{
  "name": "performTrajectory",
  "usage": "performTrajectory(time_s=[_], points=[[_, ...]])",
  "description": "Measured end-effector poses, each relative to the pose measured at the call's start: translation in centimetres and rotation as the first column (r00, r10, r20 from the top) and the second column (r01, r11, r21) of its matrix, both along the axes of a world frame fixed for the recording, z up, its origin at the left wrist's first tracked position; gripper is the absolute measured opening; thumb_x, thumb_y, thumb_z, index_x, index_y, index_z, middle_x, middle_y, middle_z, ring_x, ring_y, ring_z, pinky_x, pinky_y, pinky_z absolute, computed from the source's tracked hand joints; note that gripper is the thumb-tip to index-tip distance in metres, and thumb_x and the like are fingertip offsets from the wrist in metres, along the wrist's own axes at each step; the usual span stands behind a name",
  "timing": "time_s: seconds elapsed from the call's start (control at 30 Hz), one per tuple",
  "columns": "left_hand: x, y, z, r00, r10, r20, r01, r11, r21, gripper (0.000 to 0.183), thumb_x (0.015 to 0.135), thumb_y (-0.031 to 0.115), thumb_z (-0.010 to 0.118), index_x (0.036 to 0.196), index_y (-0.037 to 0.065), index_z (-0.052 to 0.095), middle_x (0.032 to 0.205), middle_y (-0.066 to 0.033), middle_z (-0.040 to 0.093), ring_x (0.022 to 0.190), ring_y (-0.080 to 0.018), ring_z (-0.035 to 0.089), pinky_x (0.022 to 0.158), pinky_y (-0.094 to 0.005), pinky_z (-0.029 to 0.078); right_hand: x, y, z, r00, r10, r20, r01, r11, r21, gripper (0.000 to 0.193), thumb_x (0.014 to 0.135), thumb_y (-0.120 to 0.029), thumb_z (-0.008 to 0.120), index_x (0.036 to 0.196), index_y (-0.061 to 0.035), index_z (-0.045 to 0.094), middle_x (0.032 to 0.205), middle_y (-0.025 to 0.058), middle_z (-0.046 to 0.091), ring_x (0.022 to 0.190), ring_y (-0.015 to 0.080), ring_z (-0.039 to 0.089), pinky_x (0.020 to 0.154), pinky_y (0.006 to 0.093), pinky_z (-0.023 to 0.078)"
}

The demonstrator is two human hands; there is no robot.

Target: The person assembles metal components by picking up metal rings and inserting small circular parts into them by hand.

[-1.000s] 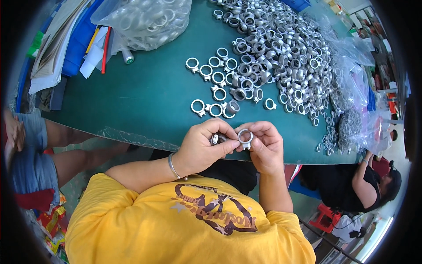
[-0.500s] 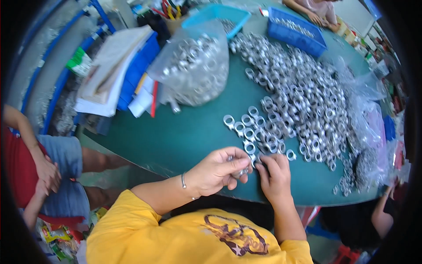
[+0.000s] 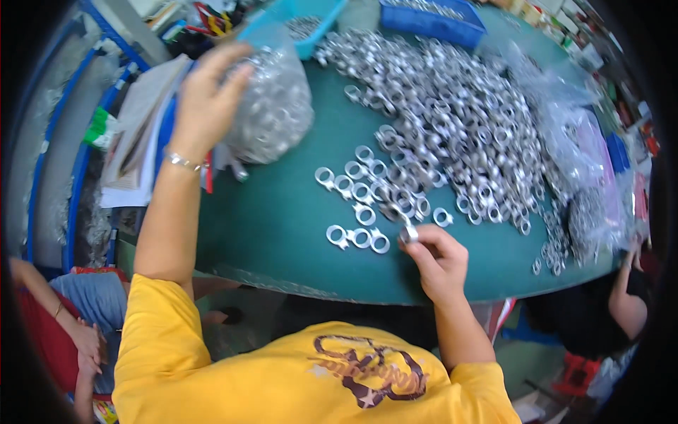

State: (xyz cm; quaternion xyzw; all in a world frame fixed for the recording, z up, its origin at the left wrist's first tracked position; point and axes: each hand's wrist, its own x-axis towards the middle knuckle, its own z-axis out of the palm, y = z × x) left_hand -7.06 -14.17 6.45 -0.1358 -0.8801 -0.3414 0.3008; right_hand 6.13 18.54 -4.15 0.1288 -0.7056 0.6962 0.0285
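Observation:
My left hand is over the mouth of a clear plastic bag full of metal rings, fingers and thumb apart, slightly blurred; nothing shows in it. Between the thumb and fingers of my right hand is a small silver metal ring, pinched just above the green table. To the left of that hand lies a short row of three rings, the nearest ring among them. Beyond them, more loose rings lead into a large heap of metal rings.
A light-blue tray and a dark-blue bin holding small parts stand at the back. Papers lean at the left. Plastic bags lie at the right. One seated person is at the left; another person's arm shows at the right.
My left hand has gone from beside my right hand up and left to the bag. Three rings now lie in a row where it was. The right hand now shows a ring in its pinch.

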Motion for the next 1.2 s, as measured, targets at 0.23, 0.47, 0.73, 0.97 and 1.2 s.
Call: performTrajectory(time_s=[0.23,0.47,0.73,0.97,1.2], points=[[11.1,11.9,-4.2,0.770,-0.502,0.394,0.270,0.816,0.512,0.008,0.075,-0.006,0.063,0.081,0.000,0.060,0.086,-0.0046,0.056,0.077,-0.0100,0.054,0.067,-0.0207,0.044,0.1,0.2,0.7,0.986,-0.012,-0.166,0.024,0.997,0.070,0.013,0.071,0.002,0.068,0.082,0.0011,0.062,0.083,0.0098,0.062,0.075,0.0192,0.059,0.066,0.0261,0.046],[12.0,14.1,-8.0,0.632,-0.683,0.366,0.300,0.651,0.697,0.015,0.074,-0.002,0.068,0.088,-0.003,0.063,0.088,-0.0056,0.057,0.075,-0.0092,0.056,0.065,-0.0185,0.047,0.0,-0.9,0.6,0.850,-0.008,-0.527,0.180,0.944,0.276,0.021,0.062,0.002,0.073,0.079,-0.0019,0.062,0.087,0.0098,0.062,0.075,0.0238,0.058,0.066,0.0298,0.048],[12.0,13.7,-8.4,0.702,-0.633,0.326,0.379,0.720,0.581,0.013,0.074,-0.001,0.068,0.086,-0.001,0.065,0.084,-0.0049,0.058,0.070,-0.0076,0.055,0.061,-0.0171,0.045,-0.2,-1.0,0.6,0.830,-0.025,-0.558,0.235,0.922,0.309,0.021,0.062,0.003,0.073,0.079,-0.0015,0.062,0.085,0.0101,0.061,0.074,0.0245,0.058,0.067,0.0309,0.048],[12.5,14.1,-9.0,0.678,-0.677,0.287,0.270,0.592,0.759,0.019,0.079,-0.006,0.061,0.097,-0.005,0.059,0.093,-0.0090,0.057,0.077,-0.0121,0.060,0.068,-0.0217,0.050,0.5,-1.2,0.6,0.819,-0.076,-0.569,0.302,0.900,0.315,0.022,0.064,0.007,0.071,0.081,-0.0013,0.061,0.088,0.0125,0.059,0.073,0.0242,0.058,0.060,0.0291,0.048],[12.5,14.2,-9.3,0.527,-0.775,0.349,0.068,0.448,0.892,0.018,0.088,0.003,0.053,0.103,-0.005,0.056,0.093,-0.0105,0.059,0.080,-0.0152,0.062,0.071,-0.0269,0.054,0.6,-1.2,0.9,0.799,-0.057,-0.598,0.231,0.948,0.217,0.021,0.067,0.011,0.066,0.084,-0.0004,0.060,0.090,0.0140,0.060,0.073,0.0246,0.059,0.064,0.0292,0.049]])
